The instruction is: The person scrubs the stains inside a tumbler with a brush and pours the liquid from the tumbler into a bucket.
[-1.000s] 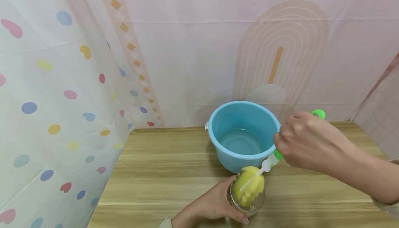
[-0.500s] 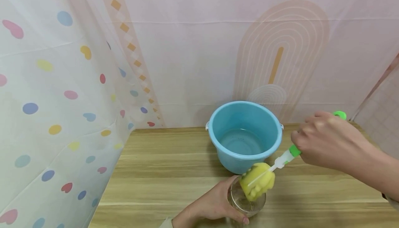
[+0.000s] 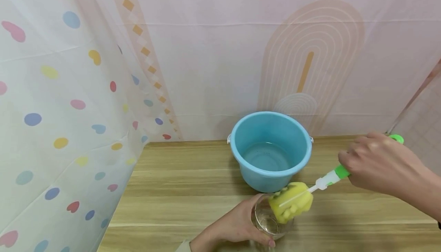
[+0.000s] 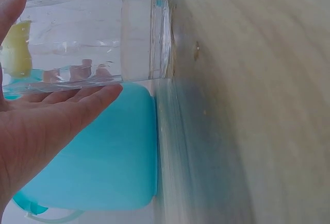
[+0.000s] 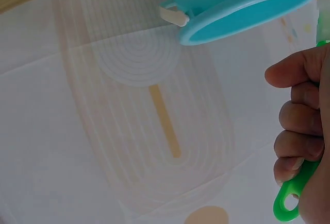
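Observation:
Low in the head view, my left hand (image 3: 237, 223) holds a clear glass cup (image 3: 267, 223), thumb on the near side and fingers round the far side. In the left wrist view the cup (image 4: 87, 38) stands with its base on the wooden table. My right hand (image 3: 382, 166) grips the green handle of a sponge cup brush (image 3: 293, 202), its white stem slanting down to the left. The brush's yellow sponge head lies at the cup's mouth, over the right part of the rim. In the right wrist view the fingers (image 5: 301, 116) curl round the handle, its looped end (image 5: 289, 203) showing below.
A light blue bucket (image 3: 260, 181) with shallow water in it stands just behind the cup, at the back of the wooden table (image 3: 172, 190). Behind the table hangs a patterned curtain (image 3: 213, 60). A spotted curtain (image 3: 69, 129) closes the left side.
My right hand has moved right and slightly down with the brush. The sponge head has shifted from within the cup's mouth to its right rim. My left hand and the cup stay put.

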The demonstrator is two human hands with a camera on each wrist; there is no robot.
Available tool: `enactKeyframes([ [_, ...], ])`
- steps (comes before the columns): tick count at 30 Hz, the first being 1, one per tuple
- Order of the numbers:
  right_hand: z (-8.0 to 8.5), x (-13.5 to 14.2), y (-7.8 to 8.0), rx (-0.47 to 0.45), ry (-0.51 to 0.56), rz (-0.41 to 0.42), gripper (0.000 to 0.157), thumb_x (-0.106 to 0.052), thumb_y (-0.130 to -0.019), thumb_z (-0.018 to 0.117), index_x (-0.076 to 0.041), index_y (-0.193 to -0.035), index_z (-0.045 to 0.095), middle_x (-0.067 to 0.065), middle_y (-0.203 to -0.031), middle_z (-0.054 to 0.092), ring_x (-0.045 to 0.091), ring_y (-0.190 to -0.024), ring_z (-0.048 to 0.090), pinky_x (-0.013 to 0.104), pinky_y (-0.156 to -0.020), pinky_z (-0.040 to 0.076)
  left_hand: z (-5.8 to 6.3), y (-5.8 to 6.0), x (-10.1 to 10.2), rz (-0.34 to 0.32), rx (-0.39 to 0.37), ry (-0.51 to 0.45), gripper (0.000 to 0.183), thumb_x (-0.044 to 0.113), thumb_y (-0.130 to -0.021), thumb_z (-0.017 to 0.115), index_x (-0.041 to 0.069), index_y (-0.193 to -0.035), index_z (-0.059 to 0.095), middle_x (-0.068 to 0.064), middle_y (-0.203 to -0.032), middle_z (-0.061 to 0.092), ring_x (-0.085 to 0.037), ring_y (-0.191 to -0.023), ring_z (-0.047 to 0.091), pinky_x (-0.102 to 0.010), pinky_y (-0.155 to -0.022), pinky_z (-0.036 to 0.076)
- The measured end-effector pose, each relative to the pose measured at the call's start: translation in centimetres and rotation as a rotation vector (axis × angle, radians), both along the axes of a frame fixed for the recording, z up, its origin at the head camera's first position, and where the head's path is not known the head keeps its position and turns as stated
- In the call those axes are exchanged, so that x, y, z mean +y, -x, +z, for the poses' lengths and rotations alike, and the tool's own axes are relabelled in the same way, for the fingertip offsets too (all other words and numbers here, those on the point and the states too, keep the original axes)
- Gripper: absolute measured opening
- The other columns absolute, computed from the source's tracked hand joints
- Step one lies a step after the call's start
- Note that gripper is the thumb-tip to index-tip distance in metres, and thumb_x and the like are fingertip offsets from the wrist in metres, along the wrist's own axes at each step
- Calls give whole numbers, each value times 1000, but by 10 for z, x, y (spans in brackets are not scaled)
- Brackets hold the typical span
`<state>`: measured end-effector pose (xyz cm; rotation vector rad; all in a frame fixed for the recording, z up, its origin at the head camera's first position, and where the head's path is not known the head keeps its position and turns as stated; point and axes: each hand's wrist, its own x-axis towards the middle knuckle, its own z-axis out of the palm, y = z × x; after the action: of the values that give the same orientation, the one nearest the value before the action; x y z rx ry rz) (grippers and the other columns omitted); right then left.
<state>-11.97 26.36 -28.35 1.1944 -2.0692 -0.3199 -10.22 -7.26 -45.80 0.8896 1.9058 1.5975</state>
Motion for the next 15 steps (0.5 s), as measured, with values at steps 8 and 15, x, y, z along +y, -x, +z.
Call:
enactKeyframes([
  [8,-8,8,-2,8,51,-1,21,-1,-75,20,-18,-63,20,-7,-58,14,8,-55,11,24,-49,14,0,-1,0,-3,3,9,91,16,-78,96,32,-152,47,13,-145,56,-8,-134,51,-31,-116,39],
  [15,-13,18,-4,-17,91,-12,16,-6,-73,22,-18,-63,23,-9,-57,15,7,-55,12,24,-49,15,0,-1,0,-4,9,11,89,17,-78,96,31,-151,47,12,-144,58,-11,-136,50,-31,-117,38],
])
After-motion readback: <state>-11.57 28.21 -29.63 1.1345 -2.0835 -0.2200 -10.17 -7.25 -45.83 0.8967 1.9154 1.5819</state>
